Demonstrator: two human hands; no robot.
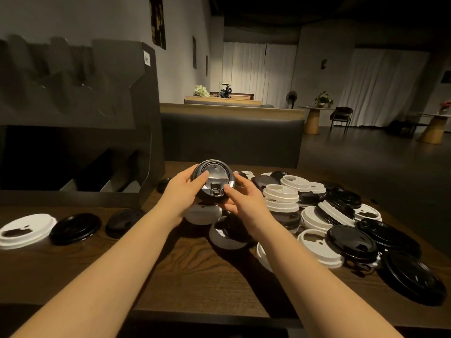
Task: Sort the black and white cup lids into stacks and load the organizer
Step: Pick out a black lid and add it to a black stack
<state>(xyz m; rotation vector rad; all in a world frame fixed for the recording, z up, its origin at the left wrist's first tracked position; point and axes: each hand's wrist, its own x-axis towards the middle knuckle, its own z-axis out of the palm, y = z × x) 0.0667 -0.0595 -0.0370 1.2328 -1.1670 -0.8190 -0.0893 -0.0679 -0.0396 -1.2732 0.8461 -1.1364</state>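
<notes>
We hold a short stack of glossy black plastic cup lids above the middle of the dark wood-grain table, our left hand curled round its left rim with the thumb laid on the top lid, our right hand pinching the right rim between thumb and fingers. How many lids are in the stack we cannot tell. Directly under the hands sits a white plastic lid, and more black ones lie beneath our right wrist.

We judge the main risk to be a lid seating crooked, so the stack skews and sheds a lid as we carry it; a slack pinch on the smooth rim would do it. A second risk is our right forearm sweeping the mixed heap of black and white lids toward the right edge, where a large black lid already lies close to the rim.

Open room lies along the near edge, bare wood between our forearms. Toward the left edge rest a lone white lid and two black lids, just in front of the dark grey slotted organizer at the far-left corner, whose lower bays look open to us
</notes>
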